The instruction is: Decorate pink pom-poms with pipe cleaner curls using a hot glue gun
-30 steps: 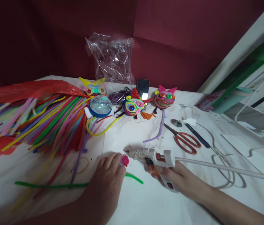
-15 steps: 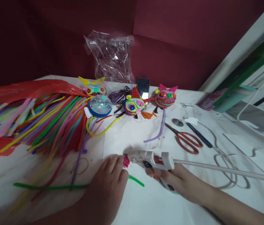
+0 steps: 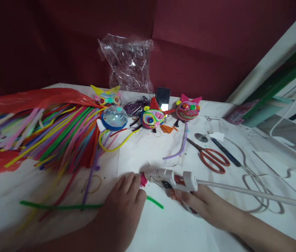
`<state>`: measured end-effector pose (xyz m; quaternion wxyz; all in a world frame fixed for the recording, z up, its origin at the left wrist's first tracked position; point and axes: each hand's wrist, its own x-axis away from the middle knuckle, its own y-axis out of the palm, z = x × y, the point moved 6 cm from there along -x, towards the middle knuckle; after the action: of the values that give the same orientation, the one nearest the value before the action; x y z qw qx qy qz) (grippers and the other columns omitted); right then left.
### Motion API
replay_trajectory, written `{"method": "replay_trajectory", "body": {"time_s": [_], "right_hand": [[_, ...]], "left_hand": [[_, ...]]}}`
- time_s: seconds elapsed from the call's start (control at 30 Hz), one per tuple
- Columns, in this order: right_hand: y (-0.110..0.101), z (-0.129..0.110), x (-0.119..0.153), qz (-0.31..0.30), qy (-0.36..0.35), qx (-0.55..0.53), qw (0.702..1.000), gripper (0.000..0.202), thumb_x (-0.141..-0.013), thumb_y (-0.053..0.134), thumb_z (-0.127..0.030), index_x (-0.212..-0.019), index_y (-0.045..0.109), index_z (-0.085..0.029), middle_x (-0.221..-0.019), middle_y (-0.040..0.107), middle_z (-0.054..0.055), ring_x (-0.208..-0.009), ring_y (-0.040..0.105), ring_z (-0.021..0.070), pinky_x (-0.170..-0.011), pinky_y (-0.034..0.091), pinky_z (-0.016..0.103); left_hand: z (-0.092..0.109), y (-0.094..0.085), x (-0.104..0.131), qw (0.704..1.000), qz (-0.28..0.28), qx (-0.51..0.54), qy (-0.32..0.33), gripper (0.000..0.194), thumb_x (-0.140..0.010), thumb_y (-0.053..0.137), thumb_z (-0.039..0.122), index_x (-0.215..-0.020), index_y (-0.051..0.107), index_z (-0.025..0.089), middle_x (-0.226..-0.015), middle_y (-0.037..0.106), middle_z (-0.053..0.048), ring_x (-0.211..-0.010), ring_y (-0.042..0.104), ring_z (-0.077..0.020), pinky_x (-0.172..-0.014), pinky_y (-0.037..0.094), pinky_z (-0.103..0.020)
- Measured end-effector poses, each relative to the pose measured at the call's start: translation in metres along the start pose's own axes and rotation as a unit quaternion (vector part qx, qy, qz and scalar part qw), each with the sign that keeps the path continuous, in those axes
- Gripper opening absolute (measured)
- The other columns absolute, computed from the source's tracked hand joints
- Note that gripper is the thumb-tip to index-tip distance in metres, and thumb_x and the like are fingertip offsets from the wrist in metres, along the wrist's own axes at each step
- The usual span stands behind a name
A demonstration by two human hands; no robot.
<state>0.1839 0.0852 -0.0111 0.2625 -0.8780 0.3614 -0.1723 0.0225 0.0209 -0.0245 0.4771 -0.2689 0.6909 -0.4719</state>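
Observation:
My right hand (image 3: 197,203) is wrapped around the grip of a white hot glue gun (image 3: 171,177), with a long glue stick (image 3: 232,187) running out of its back. The nozzle meets a small pink piece (image 3: 143,180), which my left hand (image 3: 125,201) pinches in closed fingers. What the pink piece is made into cannot be made out, as my fingers cover part of it. Under my left hand a green pipe cleaner (image 3: 63,206) lies across the white table, its other end showing to the right of my fingers.
Many coloured pipe cleaners (image 3: 66,136) spill from a red plastic bag (image 3: 45,96) at left. Behind stand decorated animal-face balls, one pink (image 3: 187,109), and a clear dome (image 3: 115,117). At right lie orange-handled scissors (image 3: 213,160), a dark-handled tool (image 3: 226,152) and looped cable (image 3: 260,199).
The whole view has shifted slightly, so everything appears a little further right. Both hands keep their hold, and the nozzle stays at the pink piece.

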Motion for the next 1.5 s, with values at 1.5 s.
{"method": "replay_trajectory", "body": {"time_s": [1.5], "right_hand": [[0.0030, 0.0068, 0.0053, 0.000, 0.013, 0.015, 1.000, 0.040, -0.094, 0.037, -0.050, -0.092, 0.061, -0.019, -0.067, 0.052, 0.000, -0.057, 0.044, 0.0137, -0.054, 0.042, 0.025]], "left_hand": [[0.0017, 0.0039, 0.0022, 1.000, -0.021, -0.004, 0.004, 0.017, -0.084, 0.049, 0.006, -0.088, 0.062, 0.014, -0.112, 0.067, -0.014, -0.108, 0.059, -0.0273, -0.094, 0.046, -0.043]]}}
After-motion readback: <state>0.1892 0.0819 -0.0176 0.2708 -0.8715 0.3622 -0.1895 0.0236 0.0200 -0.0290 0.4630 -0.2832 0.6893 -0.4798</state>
